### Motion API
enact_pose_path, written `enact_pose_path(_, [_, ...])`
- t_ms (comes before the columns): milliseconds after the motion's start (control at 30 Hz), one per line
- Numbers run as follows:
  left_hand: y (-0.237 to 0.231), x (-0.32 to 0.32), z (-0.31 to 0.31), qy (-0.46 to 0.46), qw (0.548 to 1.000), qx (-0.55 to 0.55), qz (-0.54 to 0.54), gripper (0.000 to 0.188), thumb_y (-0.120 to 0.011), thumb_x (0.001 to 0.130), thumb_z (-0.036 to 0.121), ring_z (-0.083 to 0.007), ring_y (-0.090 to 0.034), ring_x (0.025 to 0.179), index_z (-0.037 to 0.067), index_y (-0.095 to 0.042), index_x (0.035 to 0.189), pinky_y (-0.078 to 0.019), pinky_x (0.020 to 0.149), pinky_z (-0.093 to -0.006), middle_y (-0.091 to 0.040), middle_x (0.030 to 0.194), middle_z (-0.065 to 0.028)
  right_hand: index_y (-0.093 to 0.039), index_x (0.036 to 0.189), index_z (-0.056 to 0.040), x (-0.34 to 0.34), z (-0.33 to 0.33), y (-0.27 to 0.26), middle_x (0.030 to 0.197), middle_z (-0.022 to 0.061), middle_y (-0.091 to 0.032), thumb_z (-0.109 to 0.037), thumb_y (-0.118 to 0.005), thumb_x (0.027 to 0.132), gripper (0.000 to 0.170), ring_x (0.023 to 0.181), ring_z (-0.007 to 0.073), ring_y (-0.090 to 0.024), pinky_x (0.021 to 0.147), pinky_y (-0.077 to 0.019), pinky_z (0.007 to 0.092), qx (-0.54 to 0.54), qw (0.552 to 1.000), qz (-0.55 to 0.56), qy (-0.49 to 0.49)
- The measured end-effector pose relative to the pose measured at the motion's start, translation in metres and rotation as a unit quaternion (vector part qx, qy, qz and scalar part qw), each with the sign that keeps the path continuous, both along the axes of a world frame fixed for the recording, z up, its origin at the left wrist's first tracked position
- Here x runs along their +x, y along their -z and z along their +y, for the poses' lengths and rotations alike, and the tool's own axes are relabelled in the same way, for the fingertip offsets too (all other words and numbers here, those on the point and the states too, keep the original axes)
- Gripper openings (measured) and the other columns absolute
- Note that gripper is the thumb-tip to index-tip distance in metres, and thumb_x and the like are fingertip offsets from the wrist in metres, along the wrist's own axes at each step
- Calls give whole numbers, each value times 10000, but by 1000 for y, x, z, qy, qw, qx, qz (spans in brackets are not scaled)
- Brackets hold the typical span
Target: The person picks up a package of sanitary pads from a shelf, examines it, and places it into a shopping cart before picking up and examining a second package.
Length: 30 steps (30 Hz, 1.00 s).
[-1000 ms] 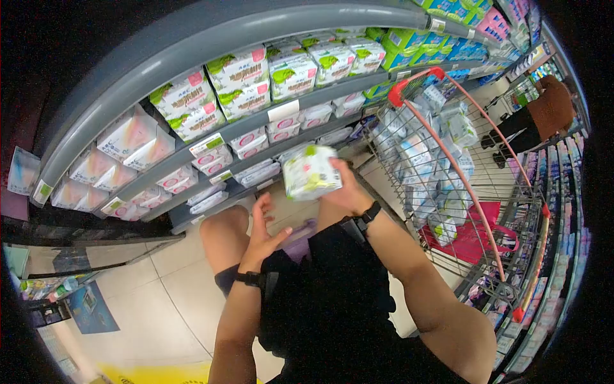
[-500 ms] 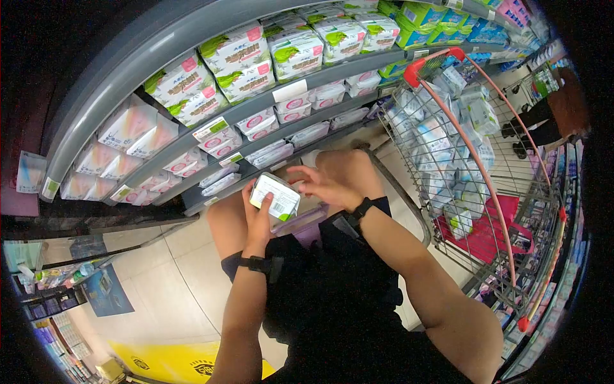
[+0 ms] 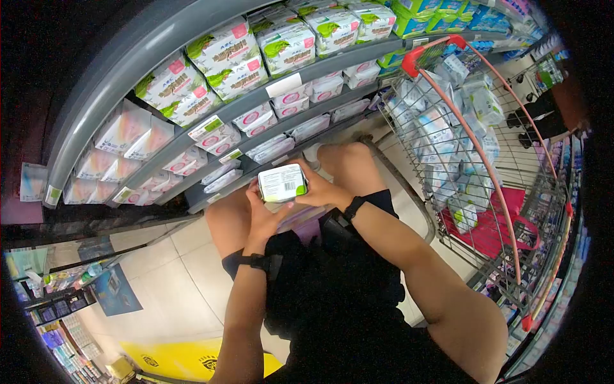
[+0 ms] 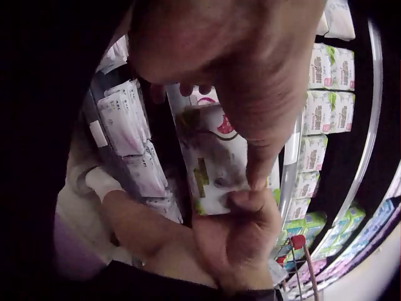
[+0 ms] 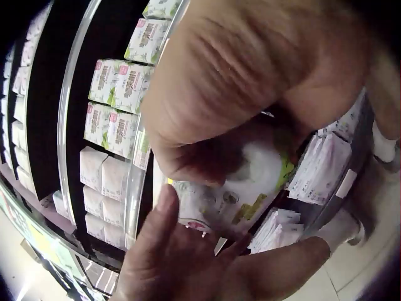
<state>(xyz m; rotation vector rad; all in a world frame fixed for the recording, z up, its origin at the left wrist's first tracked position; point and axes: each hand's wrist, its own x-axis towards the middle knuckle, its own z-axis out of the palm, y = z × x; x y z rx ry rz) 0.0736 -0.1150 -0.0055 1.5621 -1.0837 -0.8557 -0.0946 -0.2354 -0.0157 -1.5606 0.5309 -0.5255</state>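
Both hands hold one white pack (image 3: 282,183) with green corners, its face with printed text and a barcode turned up toward the head view. My left hand (image 3: 261,214) grips its left side, thumb along the lower edge. On the pack's right side my right hand (image 3: 318,187) grips it, the thumb near the lower right corner. The wrist views show the pack's other side (image 4: 216,166), white with a pink mark and green print, between the two hands. The thumbs come close together there.
Shelves of packs (image 3: 289,48) curve across the front and left. A wire cart (image 3: 476,173) with red trim, holding many packs and a red bag (image 3: 492,233), stands at the right. Another person (image 3: 556,109) is at the far right. A yellow floor mark (image 3: 182,358) lies lower left.
The pack passed from the right hand to the left, then the right hand closed on its other side. It is now level, held by both hands before the knees.
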Motion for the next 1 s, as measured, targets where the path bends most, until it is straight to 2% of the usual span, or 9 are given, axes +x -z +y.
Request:
enact_pose_path(33, [-4,-4,-2,-1,998,-35,-53,854,-854,724,65,-228,-512,1209,26,-256,1333,-442,1041,-370,-484,1293,-142,-314,1389,-29,0,1,0,1287,181,-545,-118,-799,697,850,1255,254,-511,1057,-403,380,7,1000,2,-5])
enact_pose_path(133, [-4,-4,-1,11,983,-11,183,846,-861,684,-16,-216,-555,1181,23,-292,1308,-483,1006,-355,-533,1254,-140,-325,1395,-27,1,3,3,1297,191,-537,-149,-815,700,859,1269,271,-501,1071,-392,387,-13,999,-12,-48])
enact_pose_path(233, [-4,5,-4,42,975,32,216,842,-848,667,-76,-228,-578,1183,48,-342,1329,-528,982,-366,-559,1251,-105,-336,1412,-37,3,2,10,1314,197,-527,-174,-842,692,890,1268,301,-502,1075,-392,399,-64,997,11,-31])
enact_pose_path(333, [0,7,-3,41,985,47,164,813,-840,665,-89,-222,-591,1168,51,-371,1314,-540,971,-361,-572,1240,-100,-312,1456,-64,-1,1,9,1354,152,-486,-164,-850,704,930,1291,286,-467,1095,-360,380,-102,993,39,-40])
enact_pose_path(433, [0,6,-4,40,983,26,178,812,-850,654,-84,-219,-583,1174,58,-387,1305,-534,979,-362,-570,1240,-95,-318,1455,-71,0,0,9,1359,151,-489,-165,-862,688,946,1296,313,-469,1090,-377,386,-138,987,65,-39])
enact_pose_path(533, [-12,3,-4,32,985,33,165,814,-848,647,-90,-210,-578,1173,70,-393,1303,-526,986,-357,-570,1230,-84,-321,1454,-82,0,0,12,1360,152,-490,-153,-865,684,946,1304,308,-463,1085,-391,390,-89,992,74,-43])
enact_pose_path(733, [-4,4,-5,48,993,11,110,839,-830,631,-118,-194,-555,1178,94,-396,1317,-499,1004,-344,-546,1244,-62,-315,1457,-87,1,-1,14,1371,144,-474,-135,-859,690,941,1301,300,-469,1085,-396,390,-112,989,94,-29])
enact_pose_path(933, [-1,6,-4,43,998,-1,51,845,-829,633,-114,-207,-520,1226,104,-408,1333,-465,1039,-357,-495,1328,-77,-304,1463,-82,0,-2,13,1389,140,-450,-160,-865,700,951,1302,305,-468,1094,-391,387,-93,990,94,-38])
enact_pose_path(1000, [-3,8,-4,47,999,1,27,845,-833,636,-102,-214,-504,1249,107,-412,1337,-449,1055,-366,-479,1359,-86,-294,1451,-95,1,-3,15,1360,184,-479,-187,-877,687,965,1278,354,-489,1062,-417,419,-130,987,89,-26])
